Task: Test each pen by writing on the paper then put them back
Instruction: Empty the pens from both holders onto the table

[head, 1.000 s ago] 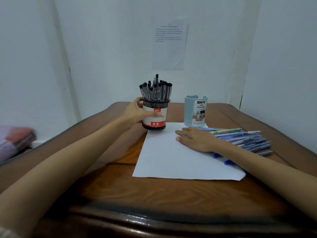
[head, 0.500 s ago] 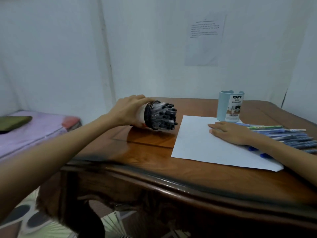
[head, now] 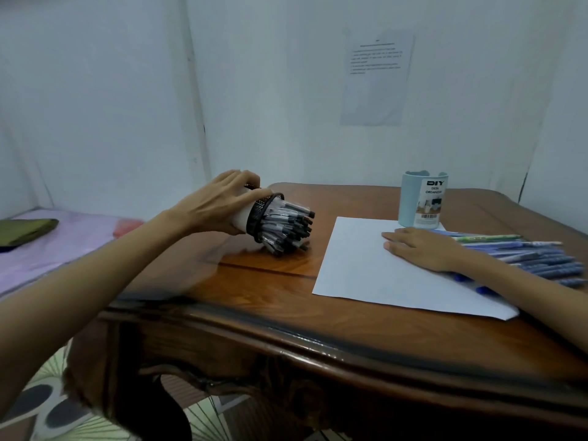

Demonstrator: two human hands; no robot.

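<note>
Head view. Left hand (head: 219,206), left of the paper (head: 366,275): gripping the mesh holder (head: 261,214), holding it tipped sideways, black pens (head: 286,229) poking toward the paper. Right hand (head: 423,248): lying flat, empty, on the paper. Step, likely: emptying pens onto the counter (head: 254,297); next needing one pen picked.

A plain room in a home, seemingly a bedroom with a writing corner. A dark carved wooden table (head: 318,316) stands near bare white walls (head: 111,90), one with a printed sheet (head: 377,81) stuck on it. To its left is a low bed (head: 63,246) with a lilac cover and a folded green cloth (head: 25,229). The floor (head: 41,409) is patterned. Blue pens (head: 541,259) and paper (head: 366,275) lie on the table.
</note>
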